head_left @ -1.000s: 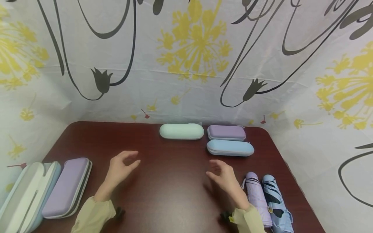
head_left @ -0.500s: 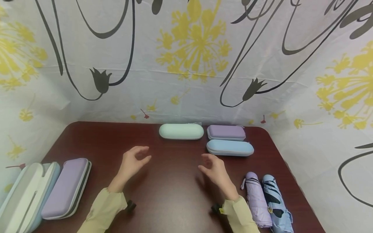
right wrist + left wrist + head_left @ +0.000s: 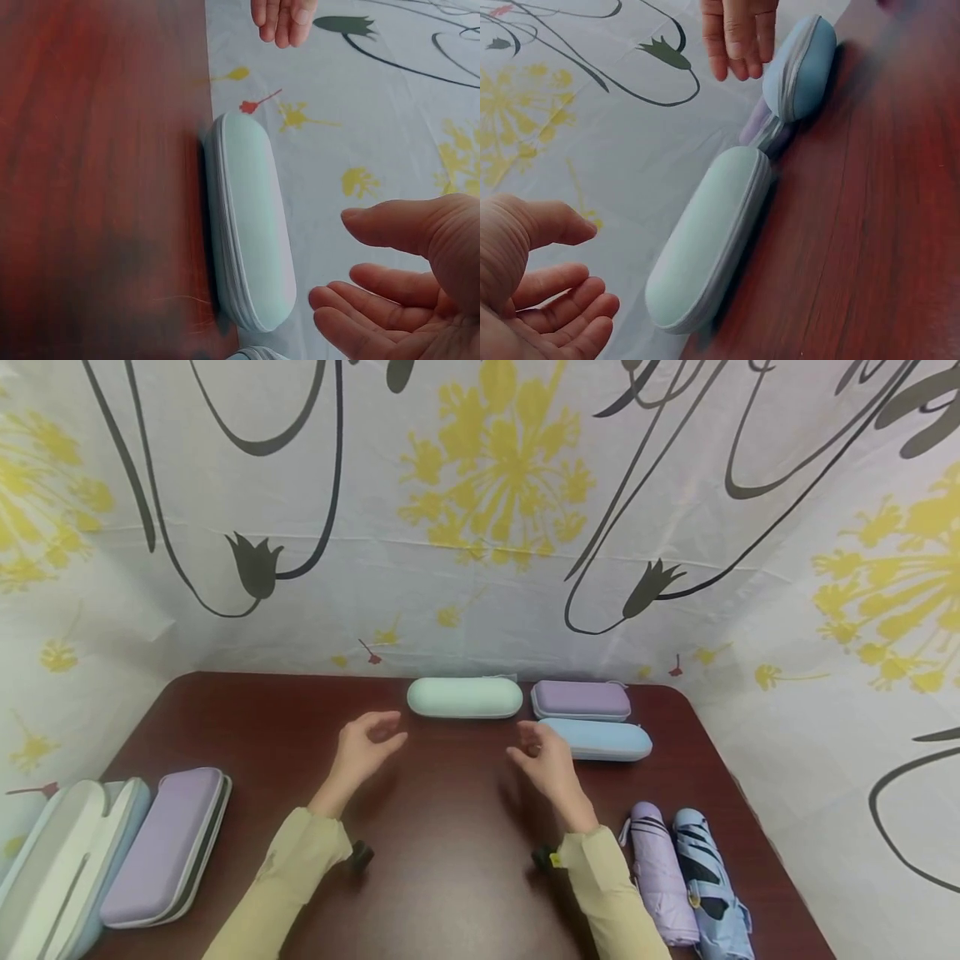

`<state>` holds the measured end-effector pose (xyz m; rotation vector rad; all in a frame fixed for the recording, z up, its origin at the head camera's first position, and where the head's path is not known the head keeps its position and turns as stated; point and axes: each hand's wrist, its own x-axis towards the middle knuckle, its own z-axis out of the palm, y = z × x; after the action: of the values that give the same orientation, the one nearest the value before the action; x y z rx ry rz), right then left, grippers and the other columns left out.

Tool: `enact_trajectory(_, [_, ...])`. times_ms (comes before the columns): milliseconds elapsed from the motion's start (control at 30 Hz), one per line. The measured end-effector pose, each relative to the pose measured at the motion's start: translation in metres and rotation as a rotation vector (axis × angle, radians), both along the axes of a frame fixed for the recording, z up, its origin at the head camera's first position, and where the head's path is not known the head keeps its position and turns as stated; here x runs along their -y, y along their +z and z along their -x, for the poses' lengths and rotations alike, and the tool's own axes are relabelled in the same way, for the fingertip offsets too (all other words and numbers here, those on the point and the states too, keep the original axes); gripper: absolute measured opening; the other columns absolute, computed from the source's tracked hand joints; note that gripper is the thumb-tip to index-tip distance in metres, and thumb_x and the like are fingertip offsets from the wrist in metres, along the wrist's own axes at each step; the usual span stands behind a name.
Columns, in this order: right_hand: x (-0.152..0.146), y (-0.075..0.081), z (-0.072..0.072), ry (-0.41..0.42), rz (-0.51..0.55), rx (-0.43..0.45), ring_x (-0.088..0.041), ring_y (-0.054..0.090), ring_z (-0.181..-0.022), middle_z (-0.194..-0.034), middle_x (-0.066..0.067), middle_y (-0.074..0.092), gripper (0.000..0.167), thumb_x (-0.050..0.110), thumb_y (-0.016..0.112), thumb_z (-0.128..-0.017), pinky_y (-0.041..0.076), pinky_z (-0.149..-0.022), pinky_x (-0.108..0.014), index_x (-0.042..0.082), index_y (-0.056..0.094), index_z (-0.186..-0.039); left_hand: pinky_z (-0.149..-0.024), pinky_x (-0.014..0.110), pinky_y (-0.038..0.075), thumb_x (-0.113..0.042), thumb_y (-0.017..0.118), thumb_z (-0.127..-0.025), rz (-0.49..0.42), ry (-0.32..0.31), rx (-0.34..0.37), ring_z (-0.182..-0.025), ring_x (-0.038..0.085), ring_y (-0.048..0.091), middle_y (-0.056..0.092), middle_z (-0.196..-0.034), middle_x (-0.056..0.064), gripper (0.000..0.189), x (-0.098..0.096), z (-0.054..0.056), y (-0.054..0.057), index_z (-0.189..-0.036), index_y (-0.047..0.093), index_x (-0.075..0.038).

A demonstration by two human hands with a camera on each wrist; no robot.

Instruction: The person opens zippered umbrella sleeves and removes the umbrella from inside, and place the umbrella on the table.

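Observation:
A mint-green zip case (image 3: 465, 698) lies at the table's back edge, shown as a long rounded box in the left wrist view and right wrist view. My left hand (image 3: 363, 753) hovers in front of its left end, thumb and fingers apart, holding nothing. On the other side, my right hand (image 3: 553, 770) is held with fingers loosely bent and nothing in them. It overlaps the left end of a light-blue zip case (image 3: 607, 740) in the head view. Behind the blue case sits a smaller purple zip case (image 3: 582, 700).
On the left lie a larger purple zip case (image 3: 165, 847) and a pale blue-and-white case (image 3: 71, 868) beside it. A folded lilac umbrella (image 3: 660, 877) and a folded blue umbrella (image 3: 712, 885) rest at the right. A patterned cloth (image 3: 480, 610) hangs behind the dark-red table (image 3: 450, 860).
Both hands have moved forward over the table toward the mint-green case, the left one also to the right. The cases and umbrellas have stayed in place.

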<state>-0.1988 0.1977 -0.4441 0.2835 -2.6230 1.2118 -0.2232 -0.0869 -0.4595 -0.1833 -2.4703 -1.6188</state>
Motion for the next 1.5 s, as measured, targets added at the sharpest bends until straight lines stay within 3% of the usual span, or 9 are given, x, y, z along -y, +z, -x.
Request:
enact_trajectory(400, [0.006, 0.002, 0.041, -0.059, -0.098, 0.035, -0.037, 0.057, -0.103, -0.113, -0.026, 0.057, 0.051, 0.007, 0.071, -0.081, 0.048, -0.085, -0.045, -0.010, 0.051, -0.124, -0.088, 0.039, 0.049, -0.007, 0.071, -0.080, -0.071, 0.051, 0.087, -0.103, 0.032, 0.061, 0.062, -0.113, 0.022, 0.040, -0.011, 0.038, -0.006, -0.117, 0.061, 0.005])
enact_trajectory(600, [0.011, 0.005, 0.063, -0.060, -0.140, 0.087, -0.038, 0.054, -0.103, -0.115, -0.027, 0.056, 0.053, 0.007, 0.070, -0.081, 0.045, -0.086, -0.046, -0.011, 0.049, -0.125, -0.091, 0.041, 0.046, -0.008, 0.069, -0.081, -0.148, 0.074, 0.187, -0.110, 0.034, 0.056, 0.057, -0.121, 0.023, 0.050, -0.014, 0.055, -0.009, -0.126, 0.052, 0.007])
enact_trajectory(767, [0.012, 0.004, 0.081, -0.097, -0.198, 0.115, -0.037, 0.052, -0.103, -0.113, -0.025, 0.056, 0.048, 0.005, 0.070, -0.079, 0.045, -0.087, -0.045, -0.011, 0.051, -0.120, -0.093, 0.042, 0.044, -0.008, 0.067, -0.082, -0.199, 0.045, 0.272, -0.117, 0.034, 0.051, 0.050, -0.129, 0.022, 0.056, -0.016, 0.067, -0.011, -0.133, 0.045, 0.005])
enact_trajectory(1033, [0.015, -0.004, 0.098, -0.141, -0.310, 0.194, -0.039, 0.050, -0.112, -0.119, -0.027, 0.054, 0.056, 0.009, 0.072, -0.078, 0.042, -0.095, -0.044, -0.013, 0.048, -0.123, -0.096, 0.041, 0.042, -0.008, 0.068, -0.081, -0.231, 0.046, 0.338, -0.119, 0.034, 0.048, 0.047, -0.133, 0.022, 0.063, -0.022, 0.078, -0.020, -0.136, 0.040, 0.004])
enact_trajectory(1500, [0.013, -0.010, 0.106, -0.162, -0.246, 0.278, -0.039, 0.052, -0.111, -0.121, -0.027, 0.053, 0.058, 0.010, 0.071, -0.078, 0.043, -0.093, -0.044, -0.011, 0.045, -0.126, -0.094, 0.043, 0.043, -0.007, 0.068, -0.082, -0.244, 0.040, 0.341, -0.118, 0.033, 0.049, 0.048, -0.132, 0.020, 0.059, -0.030, 0.079, -0.025, -0.135, 0.043, 0.000])
